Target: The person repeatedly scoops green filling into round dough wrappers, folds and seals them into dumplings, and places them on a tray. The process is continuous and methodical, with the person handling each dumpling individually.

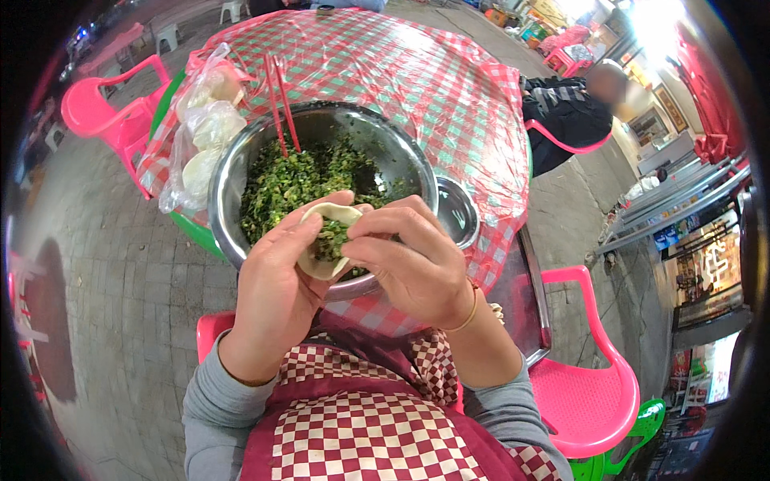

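My left hand [280,276] cradles a round dough wrapper [322,270] with chopped green filling [329,239] in it, the thumb on its rim. The fingertips of my right hand [415,258] pinch the wrapper's right edge; the wrapper is open in the middle. Both hands are over the near rim of a large steel bowl [424,162] of chopped green filling [289,183]. Red chopsticks [283,108] stand in the filling, leaning on the bowl's far left side. A small metal bowl [460,210] with what looks like liquid sits right of the large one.
Clear plastic bags of round wrappers [207,129] lie left of the bowl on the round table's plastic-covered checked cloth [361,54]. A dark tray [529,294] juts out by my right forearm. Pink plastic chairs [586,397] stand around; a person [562,114] sits at the right.
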Motion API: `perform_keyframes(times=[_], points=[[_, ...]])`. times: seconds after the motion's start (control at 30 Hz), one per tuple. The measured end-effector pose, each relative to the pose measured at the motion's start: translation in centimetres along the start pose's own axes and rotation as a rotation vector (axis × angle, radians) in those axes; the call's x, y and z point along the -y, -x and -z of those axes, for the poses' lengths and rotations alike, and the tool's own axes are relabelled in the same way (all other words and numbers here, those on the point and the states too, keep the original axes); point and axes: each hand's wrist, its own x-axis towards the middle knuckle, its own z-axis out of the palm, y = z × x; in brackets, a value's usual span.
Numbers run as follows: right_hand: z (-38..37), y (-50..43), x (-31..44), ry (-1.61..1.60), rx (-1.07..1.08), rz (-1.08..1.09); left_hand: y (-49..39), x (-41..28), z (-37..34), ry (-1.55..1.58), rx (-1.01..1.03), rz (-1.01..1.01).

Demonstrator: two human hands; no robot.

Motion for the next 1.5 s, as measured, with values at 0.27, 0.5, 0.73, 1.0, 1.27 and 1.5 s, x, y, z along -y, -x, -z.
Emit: perform_keyframes(times=[0.27, 0.5, 0.73, 1.0, 1.27, 1.5], points=[[0.1, 0.2, -0.7, 0.084, -0.082, -0.069, -0.6, 0.2, 0.6, 0.080, 0.004, -0.036], [0.8, 0.7, -1.0, 0.194, -0.185, -0.164, -0.4, 0.1, 0.5, 0.101, -0.008, -0.023], [0.0, 1.0, 0.8, 0.066, -0.074, -0.004, 0.0, 0.2, 0.8, 0.131, 0.014, 0.002], [-0.4, 0.6, 0.4, 0.012, -0.077, 0.003, 0.8, -0.7, -0.3, -0.014, 0.027, 0.055], [-0.3, 0.5, 0.8, -0.069, -0.021, -0.014, 1.3, 0.1, -0.3, -0.282, 0.022, 0.021], [-0.3, 0.4, 1.5, -0.125, -0.029, -0.141, 1.8, 0.6, 0.2, -0.422, 0.008, 0.015]])
